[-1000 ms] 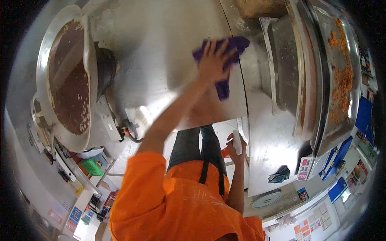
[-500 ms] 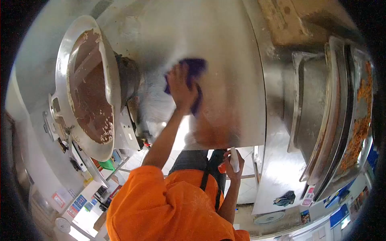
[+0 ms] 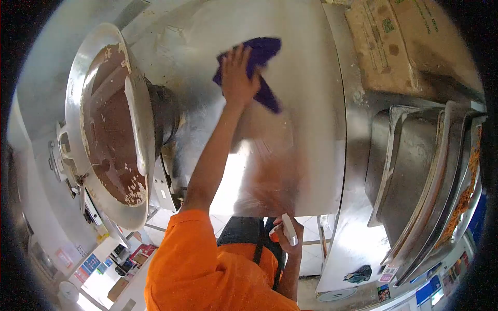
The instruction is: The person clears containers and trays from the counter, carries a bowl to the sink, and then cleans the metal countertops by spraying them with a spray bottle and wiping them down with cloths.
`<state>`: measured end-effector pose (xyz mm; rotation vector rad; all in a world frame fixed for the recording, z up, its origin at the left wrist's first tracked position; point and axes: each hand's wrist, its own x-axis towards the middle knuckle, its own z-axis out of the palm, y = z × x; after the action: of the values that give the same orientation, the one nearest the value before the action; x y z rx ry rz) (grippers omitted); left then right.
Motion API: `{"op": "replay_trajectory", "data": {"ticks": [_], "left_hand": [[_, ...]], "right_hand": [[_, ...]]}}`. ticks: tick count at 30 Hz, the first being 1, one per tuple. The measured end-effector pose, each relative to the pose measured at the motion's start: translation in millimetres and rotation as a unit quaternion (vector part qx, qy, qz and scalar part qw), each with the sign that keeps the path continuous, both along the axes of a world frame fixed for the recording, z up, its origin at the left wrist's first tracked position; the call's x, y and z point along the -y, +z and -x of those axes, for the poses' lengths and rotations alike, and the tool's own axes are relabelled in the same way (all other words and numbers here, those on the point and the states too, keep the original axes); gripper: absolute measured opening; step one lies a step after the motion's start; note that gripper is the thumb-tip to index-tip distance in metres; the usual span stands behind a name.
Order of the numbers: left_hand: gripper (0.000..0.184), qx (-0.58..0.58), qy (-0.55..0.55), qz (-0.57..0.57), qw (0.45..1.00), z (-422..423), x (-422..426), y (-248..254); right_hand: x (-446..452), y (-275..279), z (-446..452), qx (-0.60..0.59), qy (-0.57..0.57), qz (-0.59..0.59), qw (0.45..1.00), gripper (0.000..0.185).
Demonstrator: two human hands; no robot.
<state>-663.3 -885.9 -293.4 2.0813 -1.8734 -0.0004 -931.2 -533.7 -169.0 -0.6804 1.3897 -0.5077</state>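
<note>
My left hand [image 3: 240, 80] lies with its fingers extended over a dark purple cloth [image 3: 267, 49], pressing it on the metal worktop [image 3: 306, 129]. One end of the cloth trails toward me from under the palm. Low by the worktop's front edge, my right hand [image 3: 295, 248] is wrapped round a spray bottle [image 3: 289, 231] with a white head and an orange-red part. Most of the bottle's body is hidden by the hand and my clothing. Wet-looking smears and bright reflections show on the steel between the two hands.
On the left stands a large metal bowl [image 3: 142, 205] with brown residue and pale crumbs. Cardboard boxes [image 3: 378, 46] sit at the back right. Several metal trays [image 3: 402, 171] lean together below them. A dark crumpled cloth [image 3: 358, 273] lies on the right surface.
My left hand has slid the purple cloth farther from me across the worktop. My right hand still grips the spray bottle and appears lower in view. The camera's view has shifted.
</note>
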Motion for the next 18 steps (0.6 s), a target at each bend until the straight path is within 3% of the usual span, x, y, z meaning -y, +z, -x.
{"op": "replay_trajectory", "data": {"ticks": [2,3,4,6,7,11,12,14,16,17,18], "left_hand": [[0.071,-0.031,0.137,-0.021,0.990,-64,63,-11],[0.071,-0.009,0.280,-0.011,0.960,-111,99,-28],[0.074,0.016,0.343,0.087,0.935,-160,125,-55],[0.076,-0.043,0.370,-0.024,0.928,-257,176,-88],[0.071,-0.040,0.375,-0.018,0.926,-253,182,-77],[0.052,0.028,0.140,0.080,0.986,-113,170,-43],[0.051,0.011,0.085,0.069,0.994,-64,166,-38],[0.051,-0.078,-0.029,0.024,0.996,49,134,-37],[0.053,-0.174,-0.158,-0.007,0.972,132,56,-32],[0.057,-0.205,-0.221,0.000,0.953,147,-15,-14],[0.061,-0.238,-0.284,0.001,0.929,162,-86,8]], "right_hand": [[-7,0,5,-0.002,0.025,-0.011,1.000,0.008],[-5,8,6,0.008,0.016,0.013,1.000,0.008],[-10,7,5,0.044,-0.054,0.055,0.996,0.012],[-16,5,2,0.043,-0.126,0.025,0.991,0.015],[-16,12,5,0.022,-0.105,-0.001,0.994,0.016],[8,12,5,0.020,-0.063,-0.017,0.998,0.023],[10,7,6,-0.007,-0.007,0.026,1.000,0.022],[11,-3,1,0.036,-0.081,0.007,0.996,0.021],[-6,-25,9,0.057,-0.119,0.049,0.990,0.022],[7,-11,9,-0.004,-0.051,0.062,0.997,0.054],[-1,-16,17,0.030,-0.091,0.086,0.992,0.054]]}}
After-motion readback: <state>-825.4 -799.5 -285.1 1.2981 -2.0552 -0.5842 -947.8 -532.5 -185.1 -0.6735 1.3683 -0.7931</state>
